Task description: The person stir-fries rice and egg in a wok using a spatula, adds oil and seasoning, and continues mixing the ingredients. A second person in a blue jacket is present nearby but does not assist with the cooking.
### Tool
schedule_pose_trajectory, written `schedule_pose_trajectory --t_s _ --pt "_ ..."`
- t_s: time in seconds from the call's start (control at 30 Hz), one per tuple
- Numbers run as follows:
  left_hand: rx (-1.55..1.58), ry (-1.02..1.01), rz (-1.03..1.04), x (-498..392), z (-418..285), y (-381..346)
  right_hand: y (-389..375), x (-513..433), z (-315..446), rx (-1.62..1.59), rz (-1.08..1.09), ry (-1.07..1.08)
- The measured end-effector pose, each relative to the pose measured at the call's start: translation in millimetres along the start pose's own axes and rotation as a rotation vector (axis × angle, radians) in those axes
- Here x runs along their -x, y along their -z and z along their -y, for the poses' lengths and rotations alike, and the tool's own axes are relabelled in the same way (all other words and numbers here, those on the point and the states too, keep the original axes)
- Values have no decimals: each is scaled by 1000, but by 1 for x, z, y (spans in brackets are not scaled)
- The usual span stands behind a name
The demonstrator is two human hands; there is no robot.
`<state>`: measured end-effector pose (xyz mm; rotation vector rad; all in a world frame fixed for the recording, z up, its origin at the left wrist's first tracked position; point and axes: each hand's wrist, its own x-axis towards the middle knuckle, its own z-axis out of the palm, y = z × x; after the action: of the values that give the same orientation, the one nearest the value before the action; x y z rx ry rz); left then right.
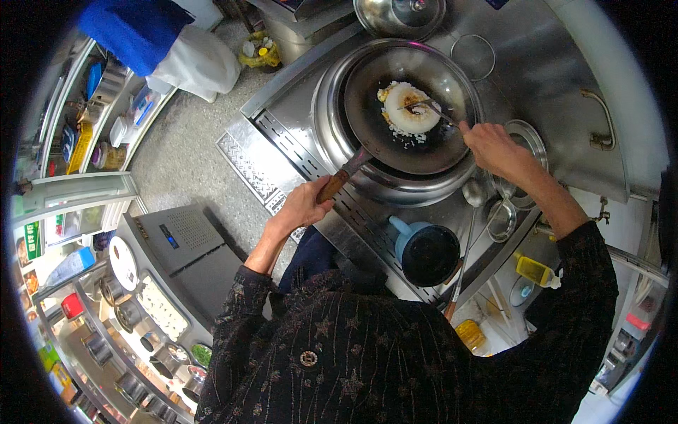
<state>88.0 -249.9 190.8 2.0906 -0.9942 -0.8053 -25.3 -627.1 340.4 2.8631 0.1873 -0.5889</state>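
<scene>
A dark wok [402, 153] rests in a round steel burner ring on the stove. My left hand [304, 205] is closed around its wooden handle [333, 186]. In the wok lies a rounded mound of white rice [407, 119] with brown sauce in a hollow at its middle, bits of egg at its edge and loose grains below. My right hand [490, 144] grips the handle of a metal cooking spatula [442, 112], whose blade touches the middle of the rice. Part of the spatula's handle is hidden in my right hand.
A blue saucepan [400, 241] stands near the stove's front edge, beside a long-handled ladle [473, 192] and a strainer [502, 221]. A steel lid [400, 18] lies beyond the wok. A wire ring [473, 57] and a faucet [606, 119] are at the back. A yellow bottle [532, 271] stands right.
</scene>
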Motion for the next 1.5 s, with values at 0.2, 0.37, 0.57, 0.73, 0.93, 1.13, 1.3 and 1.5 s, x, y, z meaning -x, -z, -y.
schedule_pose_trajectory --t_s 0.2,0.37,0.57,0.73,0.93,1.13,1.3,1.5 --pt "-49 -1 11 0 -2 1 -11 -17 8 29 57 31" --pt "-9 24 43 1 -4 -1 -32 -20 24 63 12 -18" --pt "-51 3 93 5 -15 -3 -59 -43 46 37 -22 -46" --pt "166 8 -113 18 -14 -4 -69 -49 48 -56 -81 -114" --pt "899 296 -824 74 75 -30 -50 8 19 -383 -219 -314" --pt "906 745 -415 83 176 -157 -31 55 8 -319 -155 -462" --pt "743 677 -347 53 171 -237 -50 75 11 -390 -200 -565" --pt "818 760 -561 45 167 -262 -62 86 13 -524 -305 -600"
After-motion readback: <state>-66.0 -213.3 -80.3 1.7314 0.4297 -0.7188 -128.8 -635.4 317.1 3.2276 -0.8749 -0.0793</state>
